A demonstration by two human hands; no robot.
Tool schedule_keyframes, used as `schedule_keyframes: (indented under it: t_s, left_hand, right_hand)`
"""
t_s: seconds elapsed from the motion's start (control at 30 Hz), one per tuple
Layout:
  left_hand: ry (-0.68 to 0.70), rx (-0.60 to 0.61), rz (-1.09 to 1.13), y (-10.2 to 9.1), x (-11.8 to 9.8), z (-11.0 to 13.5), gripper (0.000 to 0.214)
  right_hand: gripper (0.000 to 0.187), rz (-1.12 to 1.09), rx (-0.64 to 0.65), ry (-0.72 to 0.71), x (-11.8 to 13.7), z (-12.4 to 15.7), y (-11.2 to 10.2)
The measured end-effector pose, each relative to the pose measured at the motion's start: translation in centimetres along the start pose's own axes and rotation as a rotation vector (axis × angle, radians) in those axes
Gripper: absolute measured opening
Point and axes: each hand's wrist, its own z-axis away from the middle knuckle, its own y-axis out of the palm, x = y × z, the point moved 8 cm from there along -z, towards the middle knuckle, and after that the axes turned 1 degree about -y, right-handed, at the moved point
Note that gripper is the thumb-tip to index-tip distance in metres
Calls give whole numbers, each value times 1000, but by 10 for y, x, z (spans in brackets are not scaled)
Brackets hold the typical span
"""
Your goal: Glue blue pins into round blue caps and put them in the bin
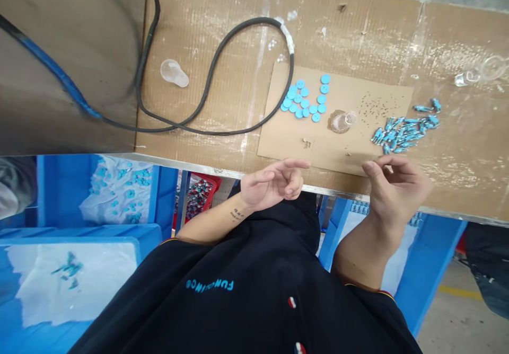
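Observation:
My left hand (274, 184) is held palm up at the table's front edge. Its index finger is stretched out, the other fingers are loosely curled, and I see nothing in it. My right hand (397, 184) hovers over the edge further right, thumb and index finger brought together; whatever they hold, if anything, is too small to make out. Just beyond it lies a heap of small blue figure-like parts (405, 131). Tiny dark bits (377, 107) are scattered on a cardboard sheet (338, 155). Blue round discs (304, 103) lie grouped at its left, with a small clear cup (342, 121) between.
A black cable (222, 131) loops across the cardboard-covered table (222, 83). Clear plastic pieces lie at left (174, 73) and far right (481, 71). Blue bins (147, 237) with paper and small blue parts stand below the table, near a red bin (214, 182).

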Motion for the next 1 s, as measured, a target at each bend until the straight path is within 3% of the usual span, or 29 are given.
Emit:
schedule_keyframes:
  t_s: [0.17,0.33,0.43,0.47,0.6,0.7,0.87,1.0]
  left_hand:
    - [-60,46,24,13,10,-4,58]
    - [-119,88,80,23,18,-4,64]
    - [-159,80,141,27,22,-2,67]
    - [-163,83,167,29,23,-1,67]
    - [-192,91,248,34,25,1,68]
    - [-226,76,250,33,28,3,74]
    - [-246,83,182,33,26,6,110]
    - [-265,128,174,42,21,12,127]
  right_hand:
    - [39,-270,33,-101,15,9,13]
    - [27,-231,109,-289,53,27,27]
    - [6,-151,54,-403,74,36,29]
    - [7,-139,26,-450,81,38,29]
    - [45,-118,-9,-610,97,47,31]
    - [58,-32,1,-669,103,53,35]
    - [55,123,-13,-683,109,54,34]
    - [46,257,66,-735,106,52,37]
